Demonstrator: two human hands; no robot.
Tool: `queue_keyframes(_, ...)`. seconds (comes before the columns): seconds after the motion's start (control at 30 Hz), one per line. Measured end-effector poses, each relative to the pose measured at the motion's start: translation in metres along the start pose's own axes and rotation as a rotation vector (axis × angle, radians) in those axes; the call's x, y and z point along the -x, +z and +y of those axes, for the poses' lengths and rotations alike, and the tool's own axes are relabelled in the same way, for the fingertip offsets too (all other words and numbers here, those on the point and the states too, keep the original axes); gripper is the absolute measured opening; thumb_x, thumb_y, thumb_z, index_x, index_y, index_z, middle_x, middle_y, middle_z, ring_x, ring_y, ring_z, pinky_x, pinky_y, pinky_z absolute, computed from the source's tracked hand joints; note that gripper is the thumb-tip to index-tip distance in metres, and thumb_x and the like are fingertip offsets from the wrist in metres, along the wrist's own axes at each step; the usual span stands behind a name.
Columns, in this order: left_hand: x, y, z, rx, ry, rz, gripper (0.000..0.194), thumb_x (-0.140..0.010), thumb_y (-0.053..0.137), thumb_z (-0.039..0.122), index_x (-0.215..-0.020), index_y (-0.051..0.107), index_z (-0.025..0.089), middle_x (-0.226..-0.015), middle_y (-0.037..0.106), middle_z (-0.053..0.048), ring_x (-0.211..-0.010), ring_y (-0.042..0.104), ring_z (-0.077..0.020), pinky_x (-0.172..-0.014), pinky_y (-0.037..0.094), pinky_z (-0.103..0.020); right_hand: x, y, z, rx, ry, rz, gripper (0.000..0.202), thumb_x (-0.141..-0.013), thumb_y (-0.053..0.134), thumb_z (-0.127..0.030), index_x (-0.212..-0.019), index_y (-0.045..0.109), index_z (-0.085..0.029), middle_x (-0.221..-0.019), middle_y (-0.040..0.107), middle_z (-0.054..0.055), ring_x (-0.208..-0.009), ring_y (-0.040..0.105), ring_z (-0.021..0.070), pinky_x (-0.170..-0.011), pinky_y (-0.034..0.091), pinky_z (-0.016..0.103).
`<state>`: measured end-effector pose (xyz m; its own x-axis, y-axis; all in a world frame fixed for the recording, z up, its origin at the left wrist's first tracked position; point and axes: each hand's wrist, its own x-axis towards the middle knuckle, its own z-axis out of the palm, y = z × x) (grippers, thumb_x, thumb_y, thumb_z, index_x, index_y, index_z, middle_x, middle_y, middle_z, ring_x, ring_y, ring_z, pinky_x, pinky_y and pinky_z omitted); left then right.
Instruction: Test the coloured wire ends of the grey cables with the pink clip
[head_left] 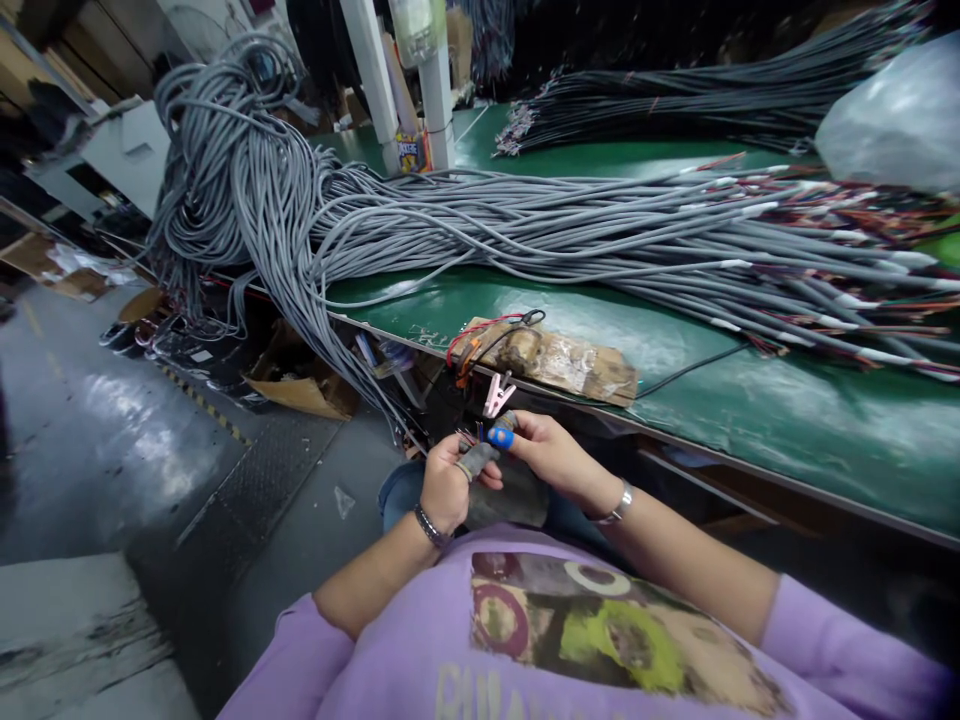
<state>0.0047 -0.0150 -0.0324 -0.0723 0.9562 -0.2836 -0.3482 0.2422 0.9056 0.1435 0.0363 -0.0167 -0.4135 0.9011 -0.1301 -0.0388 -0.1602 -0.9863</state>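
My left hand (pixel 448 483) is closed around the end of a grey cable, whose thin coloured wires (pixel 466 437) stick out above the fist. A grey finger cot covers its thumb. My right hand (pixel 551 455) meets it from the right, pinching those wire ends with a blue finger cot (pixel 500 437) on the forefinger. Both hands hover over my lap, just below the table edge. A pink clip (pixel 498 393) hangs right above them, at the front of a tape-wrapped fixture (pixel 559 360).
A green table (pixel 787 410) carries a big bundle of grey cables (pixel 480 225) with stripped coloured ends at the right. A coil of them hangs off the left end. Dark cables (pixel 675 105) lie at the back. Cardboard scraps (pixel 300 385) lie on the floor.
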Motion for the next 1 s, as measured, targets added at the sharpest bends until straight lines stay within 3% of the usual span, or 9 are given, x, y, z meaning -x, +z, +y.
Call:
queue_keyframes(0.17, -0.001, 0.002, 0.002, 0.143, -0.026, 0.087, 0.032, -0.062, 0.074, 0.041, -0.072, 0.056, 0.015, -0.052, 0.060, 0.001, -0.042, 0.053, -0.0095, -0.043, 0.042, -0.021, 0.004, 0.000, 0.000, -0.048, 0.009, 0.007, 0.038, -0.065, 0.074, -0.052, -0.063, 0.056, -0.018, -0.054, 0.048, -0.004, -0.053, 0.038, 0.0092, -0.051, 0.032, 0.024)
queue_keyframes(0.6, 0.001, 0.001, 0.001, 0.073, -0.017, 0.065, 0.030, -0.063, 0.073, 0.039, -0.067, 0.055, 0.015, -0.049, 0.059, 0.000, -0.038, 0.050, -0.0095, -0.039, 0.039, -0.021, -0.002, 0.008, -0.005, -0.071, 0.049, -0.048, 0.029, -0.068, 0.074, -0.044, -0.072, 0.064, -0.018, -0.063, 0.058, -0.001, -0.056, 0.045, 0.0108, -0.054, 0.035, 0.025)
queue_keyframes(0.77, 0.003, 0.001, 0.004, 0.057, -0.010, 0.054, 0.031, -0.063, 0.073, 0.041, -0.067, 0.058, 0.014, -0.050, 0.058, 0.000, -0.038, 0.050, -0.0090, -0.039, 0.039, -0.021, -0.005, 0.002, 0.000, -0.193, 0.080, 0.196, 0.029, -0.065, 0.075, -0.040, -0.062, 0.056, -0.019, -0.054, 0.048, -0.005, -0.051, 0.039, 0.0089, -0.052, 0.035, 0.024)
queue_keyframes(0.83, 0.003, 0.000, 0.006, 0.055, -0.002, 0.039, 0.030, -0.065, 0.072, 0.040, -0.068, 0.060, 0.013, -0.050, 0.058, 0.000, -0.038, 0.049, -0.0088, -0.038, 0.038, -0.021, -0.005, -0.002, 0.001, -0.278, 0.112, 0.229, 0.031, -0.065, 0.074, -0.041, -0.060, 0.052, -0.020, -0.051, 0.044, -0.006, -0.049, 0.037, 0.0080, -0.052, 0.036, 0.024)
queue_keyframes(1.0, 0.003, 0.001, 0.006, 0.056, -0.016, 0.017, 0.030, -0.064, 0.073, 0.039, -0.065, 0.056, 0.015, -0.047, 0.058, 0.001, -0.035, 0.048, -0.0089, -0.036, 0.037, -0.021, -0.002, 0.004, -0.002, -0.251, 0.203, 0.027, 0.032, -0.064, 0.075, -0.045, -0.067, 0.058, -0.018, -0.059, 0.053, -0.003, -0.052, 0.044, 0.0089, -0.052, 0.036, 0.024)
